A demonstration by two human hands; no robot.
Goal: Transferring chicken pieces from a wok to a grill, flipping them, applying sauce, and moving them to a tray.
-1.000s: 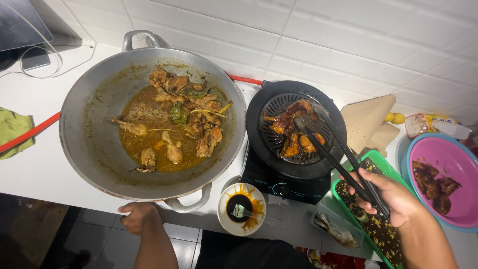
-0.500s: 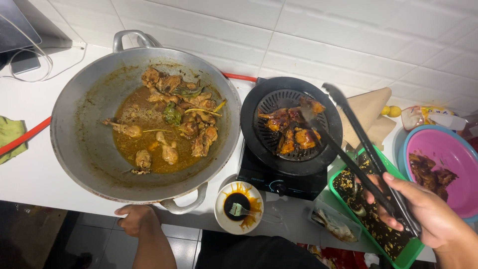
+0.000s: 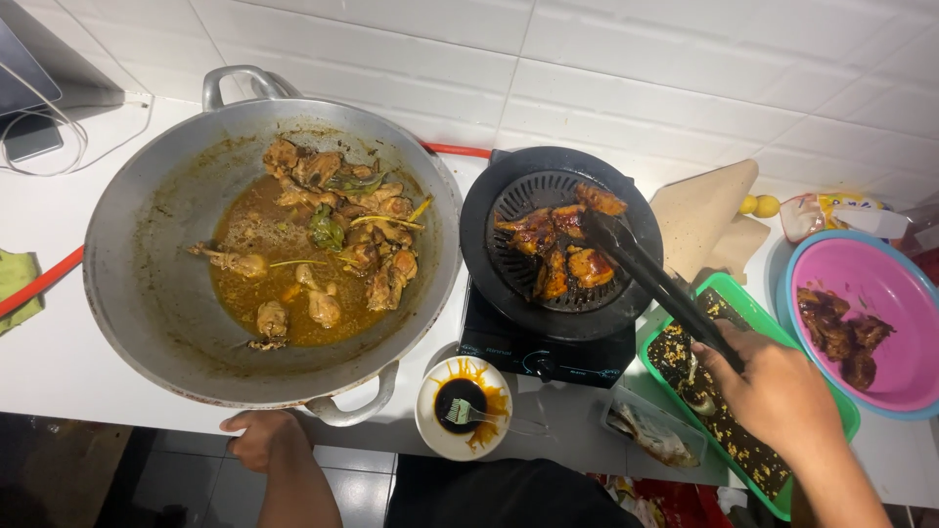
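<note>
My right hand (image 3: 775, 391) grips black tongs (image 3: 653, 278), whose tips rest among browned chicken pieces (image 3: 558, 244) on a round black grill pan (image 3: 494, 200) atop a small black stove (image 3: 538, 350). My left hand (image 3: 260, 436) rests on the counter's front edge, just below the near handle of a large grey wok (image 3: 147, 293). The wok holds chicken pieces in brown sauce (image 3: 323, 244).
A small white bowl of dark sauce with a brush (image 3: 462, 406) sits in front of the stove. A green tray (image 3: 841, 406) lies under my right hand, and a pink bowl with dark grilled pieces (image 3: 895, 293) stands at the right. Brown paper (image 3: 704, 210) lies behind.
The tongs have closed and their tips have moved onto the meat on the grill. My right hand has shifted up and left. The left hand stays at the counter edge.
</note>
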